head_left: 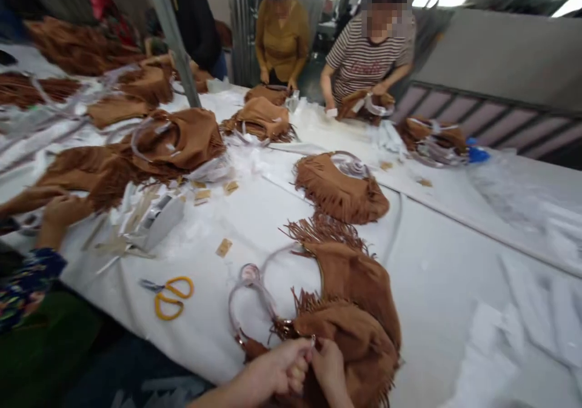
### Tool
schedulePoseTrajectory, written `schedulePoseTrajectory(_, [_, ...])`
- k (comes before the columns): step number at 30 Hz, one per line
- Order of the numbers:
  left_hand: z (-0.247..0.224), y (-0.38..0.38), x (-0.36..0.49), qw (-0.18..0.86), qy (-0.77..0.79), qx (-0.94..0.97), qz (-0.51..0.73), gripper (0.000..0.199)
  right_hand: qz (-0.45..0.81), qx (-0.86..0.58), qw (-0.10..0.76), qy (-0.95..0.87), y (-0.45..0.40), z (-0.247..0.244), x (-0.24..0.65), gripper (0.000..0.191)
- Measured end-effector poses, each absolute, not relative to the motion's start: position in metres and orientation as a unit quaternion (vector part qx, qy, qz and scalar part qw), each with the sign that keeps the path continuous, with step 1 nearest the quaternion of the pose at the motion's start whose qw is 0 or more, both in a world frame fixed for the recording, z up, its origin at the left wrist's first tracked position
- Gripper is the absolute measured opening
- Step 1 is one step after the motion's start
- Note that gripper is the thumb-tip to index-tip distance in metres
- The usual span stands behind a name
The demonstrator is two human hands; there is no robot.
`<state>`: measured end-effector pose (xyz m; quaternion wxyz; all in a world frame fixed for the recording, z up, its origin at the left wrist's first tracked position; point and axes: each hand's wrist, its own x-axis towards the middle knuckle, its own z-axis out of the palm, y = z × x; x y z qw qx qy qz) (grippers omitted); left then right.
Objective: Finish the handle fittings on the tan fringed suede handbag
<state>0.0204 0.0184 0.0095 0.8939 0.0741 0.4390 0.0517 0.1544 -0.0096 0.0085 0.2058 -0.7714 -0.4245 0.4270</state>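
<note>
at the white table [436, 244] (people [282, 38] opposite), left hand [291, 364] and right hand [328, 364] pinch something tiny [313, 339] over a brown bag [364, 335].

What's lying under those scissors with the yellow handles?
The white table surface shows around the scissors and through their handle loops. Whatever the scissors themselves cover can't be seen.

Bare left hand [293, 364], bare left forearm [236, 392], bare right hand [328, 365] and wrist [340, 394]

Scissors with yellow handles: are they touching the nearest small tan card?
Apart. The head view shows white table between the scissors and the card.
</note>
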Motion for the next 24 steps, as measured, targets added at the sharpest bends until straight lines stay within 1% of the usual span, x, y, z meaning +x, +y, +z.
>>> schedulePoseTrajectory(1, [0.009,0.014,0.026,0.886,0.455,0.072,0.047,0.036,0.417,-0.776,0.211,-0.424,-0.012,0.008,0.154,0.020])
schedulePoseTrajectory(3, [0.008,0.011,0.029,0.846,0.515,0.109,0.081,0.035,0.424,-0.775,0.254,-0.394,-0.016,0.008,0.152,0.020])
schedulePoseTrajectory(6, [0.006,0.012,0.028,0.746,0.594,0.258,0.152,0.039,0.488,-0.763,0.329,-0.269,-0.022,0.012,0.154,0.026])
schedulePoseTrajectory(9, [0.000,0.010,0.029,0.660,0.605,0.397,0.204,0.044,0.565,-0.720,0.377,-0.141,-0.023,0.020,0.151,0.034])
schedulePoseTrajectory(11, [-0.004,0.008,0.032,0.645,0.588,0.437,0.217,0.046,0.598,-0.679,0.418,-0.081,-0.020,0.025,0.144,0.035])
schedulePoseTrajectory(13, [-0.006,0.006,0.033,0.654,0.574,0.442,0.219,0.047,0.620,-0.644,0.448,-0.022,-0.017,0.028,0.137,0.035])
schedulePoseTrajectory(15, [-0.004,0.005,0.033,0.689,0.562,0.404,0.213,0.049,0.633,-0.621,0.462,0.021,-0.015,0.029,0.132,0.033])
schedulePoseTrajectory(17, [0.001,0.005,0.031,0.764,0.533,0.308,0.191,0.049,0.642,-0.605,0.469,0.047,-0.013,0.030,0.130,0.030])
schedulePoseTrajectory(20, [0.012,0.008,0.026,0.880,0.433,0.114,0.159,0.044,0.654,-0.576,0.487,0.058,-0.011,0.035,0.127,0.026])
schedulePoseTrajectory(22, [0.020,0.013,0.023,0.924,0.355,0.001,0.143,0.040,0.654,-0.561,0.505,0.051,-0.009,0.040,0.125,0.025])
schedulePoseTrajectory(24, [0.026,0.017,0.020,0.944,0.295,-0.088,0.121,0.038,0.653,-0.553,0.517,0.044,-0.006,0.045,0.122,0.024])
